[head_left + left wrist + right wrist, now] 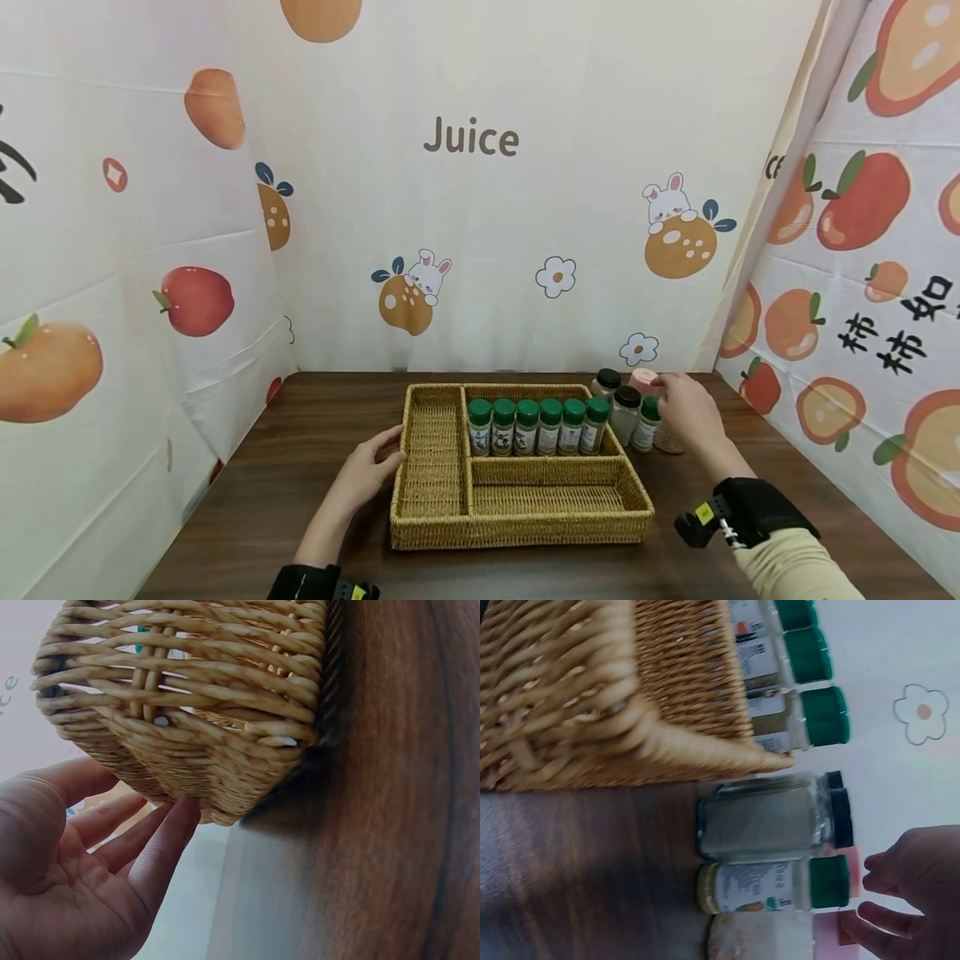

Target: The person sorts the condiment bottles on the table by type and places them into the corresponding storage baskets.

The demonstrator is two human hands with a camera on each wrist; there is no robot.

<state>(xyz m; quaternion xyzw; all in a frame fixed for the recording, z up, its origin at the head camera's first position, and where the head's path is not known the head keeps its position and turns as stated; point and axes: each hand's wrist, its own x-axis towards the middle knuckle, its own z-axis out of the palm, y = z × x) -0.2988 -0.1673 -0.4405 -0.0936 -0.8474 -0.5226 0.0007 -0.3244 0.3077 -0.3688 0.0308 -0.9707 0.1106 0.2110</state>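
Note:
A woven basket [558, 531] with three compartments stands on the table. Its back right compartment holds a row of several green-capped spice bottles [527, 429]. My left hand [369, 469] touches the basket's left side, fingertips against the weave in the left wrist view. Right of the basket, my right hand [688, 408] hovers by a group of jars, fingers apart. Nearest to it are a loose green-capped spice bottle [761, 887] and a pink-lidded jar [761, 934]; one finger overlaps that pink lid, and contact is unclear. Between fingers and green cap a gap shows.
Two black-capped glass jars [625, 414] stand close against the basket's right side. Another pink lid [642, 381] shows behind them. The basket's left compartment [430, 454] and front compartment [547, 498] show bare weave. A printed cloth [480, 208] hangs behind the table [315, 417].

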